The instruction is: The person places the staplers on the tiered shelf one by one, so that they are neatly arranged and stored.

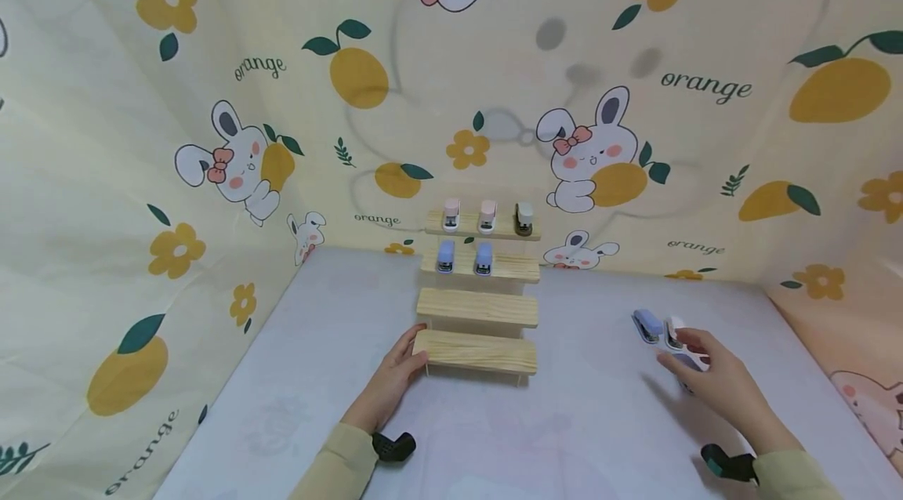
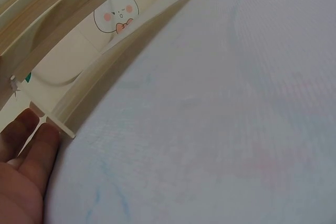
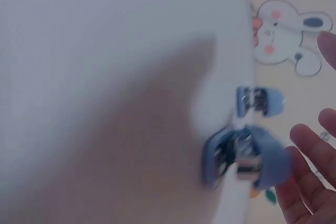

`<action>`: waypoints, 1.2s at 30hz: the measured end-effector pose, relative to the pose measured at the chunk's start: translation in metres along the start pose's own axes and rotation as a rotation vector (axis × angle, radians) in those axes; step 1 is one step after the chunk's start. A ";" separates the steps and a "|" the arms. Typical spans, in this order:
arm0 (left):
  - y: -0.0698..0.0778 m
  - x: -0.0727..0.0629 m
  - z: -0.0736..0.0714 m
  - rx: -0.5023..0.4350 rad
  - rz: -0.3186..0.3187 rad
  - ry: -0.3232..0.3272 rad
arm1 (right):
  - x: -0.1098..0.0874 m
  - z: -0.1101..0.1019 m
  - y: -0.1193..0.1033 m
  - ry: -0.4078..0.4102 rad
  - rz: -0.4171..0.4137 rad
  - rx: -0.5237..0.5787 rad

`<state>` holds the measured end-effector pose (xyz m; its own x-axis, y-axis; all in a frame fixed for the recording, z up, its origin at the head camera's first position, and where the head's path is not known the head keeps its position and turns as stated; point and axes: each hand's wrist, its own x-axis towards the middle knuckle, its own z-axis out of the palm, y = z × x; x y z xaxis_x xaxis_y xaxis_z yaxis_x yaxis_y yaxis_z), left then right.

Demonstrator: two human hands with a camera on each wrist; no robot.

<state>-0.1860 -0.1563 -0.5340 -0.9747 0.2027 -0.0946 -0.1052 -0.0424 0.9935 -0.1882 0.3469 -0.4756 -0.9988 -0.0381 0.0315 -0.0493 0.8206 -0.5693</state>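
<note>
Fingers (image 1: 698, 338) parted, the right hand (image 1: 719, 382) hovers over two small blue plastic staplers (image 1: 647, 325) and a whitish stapler (image 1: 672, 335), towards the tabletop (image 1: 578, 422)'s right edge; the left hand (image 1: 389, 381) grips the left end of a four-tier pale wooden rack (image 1: 480, 351). Picking up seems underway, next calling for a pinch. Five staplers (image 1: 487, 215) line the rack's back two tiers.

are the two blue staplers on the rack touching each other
Apart: the head view shows bare wooden shelf between the left blue stapler and the right blue stapler.
</note>
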 end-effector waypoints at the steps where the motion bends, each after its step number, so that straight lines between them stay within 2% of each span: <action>1: 0.000 0.000 0.000 -0.002 0.000 0.000 | -0.001 0.000 0.004 -0.012 0.014 -0.004; 6: 0.000 0.000 0.001 -0.003 0.003 0.000 | -0.002 0.001 0.016 -0.073 0.101 0.005; 10: -0.001 0.001 0.000 -0.001 0.007 0.000 | -0.001 0.004 0.024 -0.099 0.133 0.017; 18: 0.000 0.001 0.001 0.002 0.002 0.000 | -0.001 0.010 0.033 -0.127 0.136 0.022; 27: 0.001 0.000 0.002 -0.004 0.002 -0.005 | -0.003 0.005 0.028 -0.156 0.154 0.005; 36: -0.002 0.000 0.000 -0.012 0.004 -0.007 | -0.004 0.001 0.029 -0.194 0.186 0.053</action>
<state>-0.1862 -0.1558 -0.5360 -0.9736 0.2097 -0.0903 -0.1040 -0.0549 0.9931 -0.1861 0.3705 -0.4936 -0.9725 -0.0025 -0.2327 0.1398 0.7932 -0.5927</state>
